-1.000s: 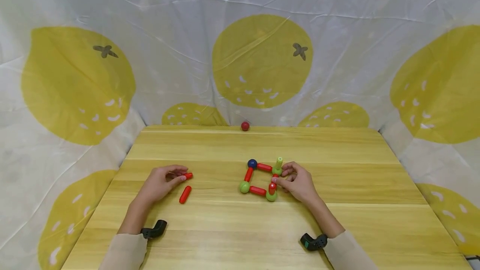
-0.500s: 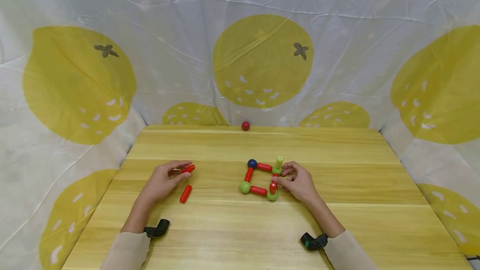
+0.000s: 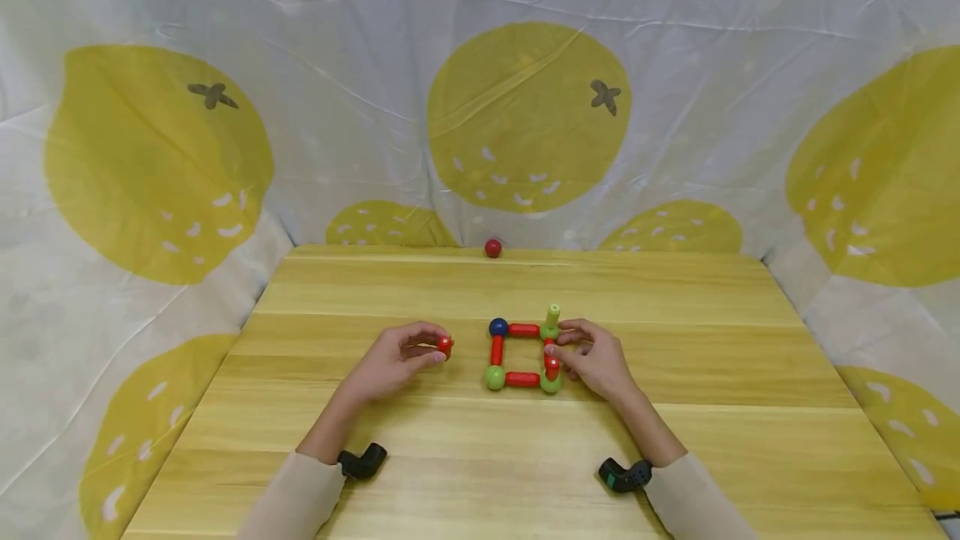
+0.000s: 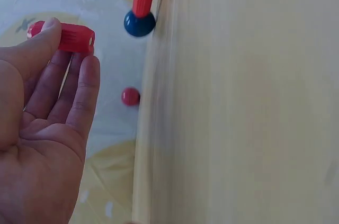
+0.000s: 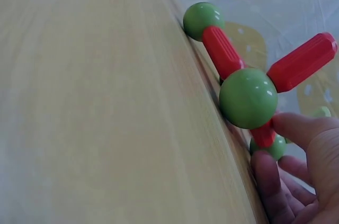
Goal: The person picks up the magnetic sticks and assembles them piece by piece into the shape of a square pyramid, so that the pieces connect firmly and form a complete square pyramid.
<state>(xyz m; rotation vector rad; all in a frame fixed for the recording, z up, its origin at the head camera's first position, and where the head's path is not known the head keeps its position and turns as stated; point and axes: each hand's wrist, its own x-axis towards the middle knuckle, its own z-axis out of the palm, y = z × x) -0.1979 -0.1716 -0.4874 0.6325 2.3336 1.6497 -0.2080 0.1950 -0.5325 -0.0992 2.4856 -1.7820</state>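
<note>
My left hand [image 3: 392, 361] pinches a red magnetic rod [image 4: 77, 38] between thumb and fingers, raised left of a square frame. Red rods [image 3: 522, 379] joined by balls form the frame on the table. Its back left corner is a blue ball [image 3: 498, 327]; the others are green balls [image 5: 248, 98]. A light green rod [image 3: 552, 316] stands up from the back right corner, and another red rod [image 5: 303, 62] stands at the front right. My right hand [image 3: 596, 359] grips the frame's right side rod [image 5: 263, 135] with thumb and fingers.
A red ball [image 3: 492, 248] lies at the back edge of the wooden table [image 3: 480, 465], by a lemon-patterned cloth [image 3: 337, 107]. Black wrist cameras [image 3: 363, 462] sit at both wrists. The loose red rod seen earlier on the left is not visible in the head view.
My left hand has lifted its red rod and moved right toward the frame, the rod now turned upright. The frame has turned slightly under my right hand, which keeps its grip.
</note>
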